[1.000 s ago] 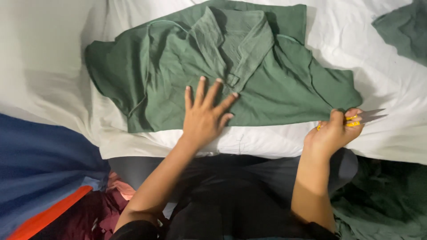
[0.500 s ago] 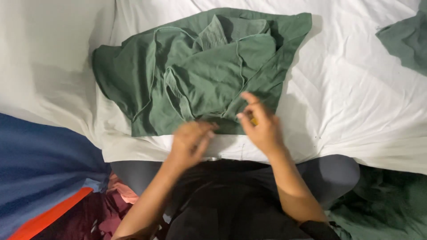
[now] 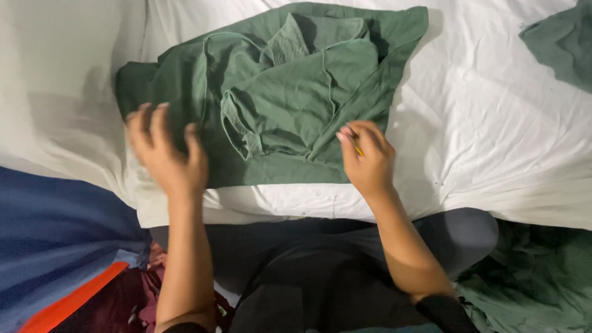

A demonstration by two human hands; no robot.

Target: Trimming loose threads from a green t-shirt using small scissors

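A green short-sleeved shirt (image 3: 277, 98) lies partly folded on a white sheet (image 3: 493, 123), its right side turned over onto the middle. My left hand (image 3: 163, 154) hovers, blurred, with fingers spread over the shirt's lower left part and holds nothing. My right hand (image 3: 367, 157) rests at the shirt's lower right edge, fingers curled against the folded-over cloth; whether it pinches the cloth I cannot tell.
Another green cloth (image 3: 561, 43) lies at the top right corner. A blue and orange fabric (image 3: 55, 246) sits at the lower left, with dark red cloth (image 3: 132, 302) beside it. More green cloth (image 3: 536, 277) is heaped at the lower right. My dark-clothed legs (image 3: 290, 265) are below.
The shirt's right side has been folded over onto the middle. My right hand moved left from the sheet's edge to the shirt's lower right. My left hand shifted left.
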